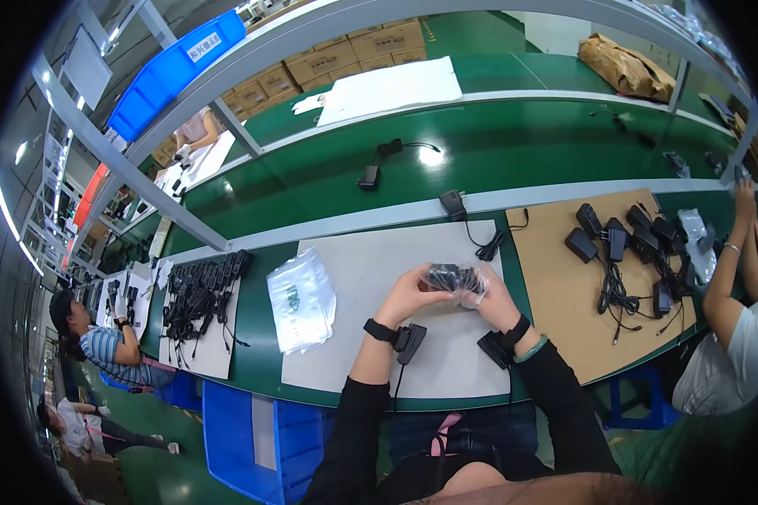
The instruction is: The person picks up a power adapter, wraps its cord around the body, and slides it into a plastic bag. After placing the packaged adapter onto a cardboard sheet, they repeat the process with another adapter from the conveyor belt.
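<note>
Between my hands, above the grey mat (328,374), is a black power adapter (446,275) with its cable bundled, partly inside a clear plastic bag (476,288). My left hand (408,296) is closed around the adapter's left end. My right hand (499,301) grips the bag on the right side, its fingers partly hidden by the film. Left of my hands lies a stack of flat clear bags (301,301) with green print. Beyond the mat's far edge sits another black adapter (453,204), its coiled cable (489,246) nearby. Each wrist wears a strap with a black box.
Many black adapters (616,240) lie on the brown board (556,328) to the right, beside a seated person (733,337). More adapters (198,295) fill a sheet at left. Across a metal rail, a green belt (312,181) carries an adapter (369,177). A blue bin (236,429) stands below left.
</note>
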Available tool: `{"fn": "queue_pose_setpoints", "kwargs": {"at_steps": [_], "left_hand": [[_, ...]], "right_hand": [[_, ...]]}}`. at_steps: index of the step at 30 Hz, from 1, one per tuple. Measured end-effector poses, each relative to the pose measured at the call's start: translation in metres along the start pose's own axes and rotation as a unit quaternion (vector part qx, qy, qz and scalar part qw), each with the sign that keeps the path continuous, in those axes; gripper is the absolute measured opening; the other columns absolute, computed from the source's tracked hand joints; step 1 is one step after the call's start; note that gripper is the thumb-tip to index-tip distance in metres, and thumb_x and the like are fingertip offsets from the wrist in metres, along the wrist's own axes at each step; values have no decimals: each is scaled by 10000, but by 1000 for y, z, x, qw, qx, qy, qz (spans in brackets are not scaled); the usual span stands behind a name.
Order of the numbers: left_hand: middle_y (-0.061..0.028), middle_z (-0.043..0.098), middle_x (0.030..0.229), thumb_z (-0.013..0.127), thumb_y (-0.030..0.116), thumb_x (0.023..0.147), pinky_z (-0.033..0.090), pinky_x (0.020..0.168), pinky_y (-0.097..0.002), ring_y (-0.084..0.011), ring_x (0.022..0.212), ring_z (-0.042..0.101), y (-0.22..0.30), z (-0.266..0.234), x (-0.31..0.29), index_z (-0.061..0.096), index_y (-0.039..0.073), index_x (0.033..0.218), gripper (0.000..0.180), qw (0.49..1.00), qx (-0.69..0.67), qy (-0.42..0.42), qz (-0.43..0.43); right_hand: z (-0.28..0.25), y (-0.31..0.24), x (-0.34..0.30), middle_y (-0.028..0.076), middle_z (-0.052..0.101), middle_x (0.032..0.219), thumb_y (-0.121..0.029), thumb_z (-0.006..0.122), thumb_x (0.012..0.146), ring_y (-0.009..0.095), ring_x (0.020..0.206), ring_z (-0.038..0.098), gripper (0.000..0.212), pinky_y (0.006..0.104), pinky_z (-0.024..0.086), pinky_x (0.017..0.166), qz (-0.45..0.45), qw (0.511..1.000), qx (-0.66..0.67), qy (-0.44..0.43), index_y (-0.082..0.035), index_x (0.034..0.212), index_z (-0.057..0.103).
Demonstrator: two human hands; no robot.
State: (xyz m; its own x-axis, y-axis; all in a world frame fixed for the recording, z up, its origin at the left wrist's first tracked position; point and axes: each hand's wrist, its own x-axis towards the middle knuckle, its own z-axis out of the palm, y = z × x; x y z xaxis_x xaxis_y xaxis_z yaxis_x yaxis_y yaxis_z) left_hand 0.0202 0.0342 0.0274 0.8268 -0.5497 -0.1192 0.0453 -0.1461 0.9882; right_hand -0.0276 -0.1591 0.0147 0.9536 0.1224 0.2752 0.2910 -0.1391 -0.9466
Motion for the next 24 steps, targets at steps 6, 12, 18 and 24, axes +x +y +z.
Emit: {"fn": "queue_pose_setpoints", "kwargs": {"at_steps": [6, 12, 18, 24], "left_hand": [[-22, 620, 918, 769, 96, 673, 469, 768, -246, -91, 843, 575, -14, 14, 2, 565, 19, 1065, 449, 994, -93, 40, 38], [-29, 619, 959, 751, 48, 677, 473, 775, -261, -102, 863, 575, -3, 14, -4, 571, 11, 1068, 432, 990, -138, 28, -12], [-45, 618, 1008, 658, 1, 732, 462, 788, -266, -130, 883, 581, -23, 33, 1, 591, 20, 1054, 329, 964, -259, 52, 29], [-52, 621, 982, 625, 1, 761, 469, 785, -278, -142, 890, 582, -28, 42, 7, 575, 18, 1060, 304, 958, -231, 160, 48]], "right_hand": [[4, 14, -2, 106, 443, 1032, -176, 632, 812, 212, 1016, 449, 364, 323, 350, 922, 2, 999, 36, -30, 5, 1100, 504], [2, -16, -6, 80, 481, 966, -179, 637, 804, 184, 952, 487, 375, 300, 402, 847, 37, 997, 69, 21, -18, 1125, 529], [2, -10, -7, 78, 566, 934, -141, 678, 758, 181, 840, 554, 315, 268, 447, 764, 17, 995, -37, 86, -37, 1047, 610], [5, -13, -2, 94, 603, 1002, -129, 639, 786, 240, 866, 593, 244, 315, 441, 827, -89, 984, -121, 100, -54, 1019, 642]]}}
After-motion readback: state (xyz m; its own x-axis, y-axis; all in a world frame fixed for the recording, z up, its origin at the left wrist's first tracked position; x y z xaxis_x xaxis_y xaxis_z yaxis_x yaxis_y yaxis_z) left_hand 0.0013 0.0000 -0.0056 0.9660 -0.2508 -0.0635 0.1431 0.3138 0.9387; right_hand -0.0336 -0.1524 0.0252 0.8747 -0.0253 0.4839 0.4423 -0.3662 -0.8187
